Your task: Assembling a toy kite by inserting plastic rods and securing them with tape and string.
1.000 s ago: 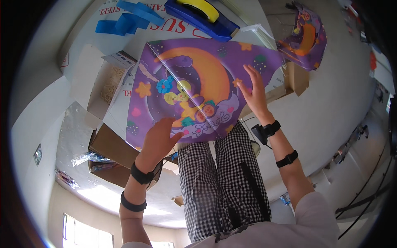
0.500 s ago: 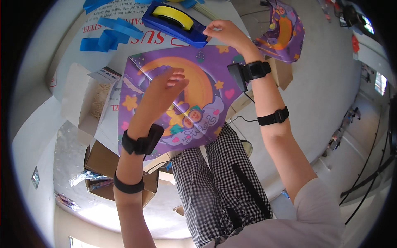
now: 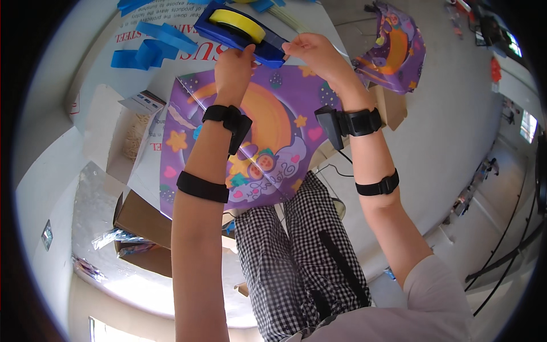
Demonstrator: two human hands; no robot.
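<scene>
A blue tape dispenser (image 3: pixel 217 33) with a yellow roll (image 3: pixel 242 25) lies at the far side of the table. At its right end, my right hand (image 3: pixel 322 56) pinches finger and thumb together by the cutter, on what looks like the end of the tape. My left hand (image 3: pixel 232 71) is closed at the dispenser's near side, its fingers curled and partly hidden; whether it grips anything does not show. Below both hands lies a purple printed sheet (image 3: pixel 313 151) with an orange moon, stars and hearts, creased diagonally, its near edge over my lap.
Blue strips (image 3: pixel 145 51) lie at the far left beside an opened white box (image 3: pixel 114 114) with pale shredded filling. Another purple printed piece (image 3: pixel 399 54) stands curved at the far right, near a cardboard box (image 3: pixel 393 108). Lower left is an open brown carton (image 3: pixel 139 219).
My left hand has moved away from over the printed sheet to the dispenser's near side, and its fingers have closed. My right hand stays by the dispenser's cutter.
</scene>
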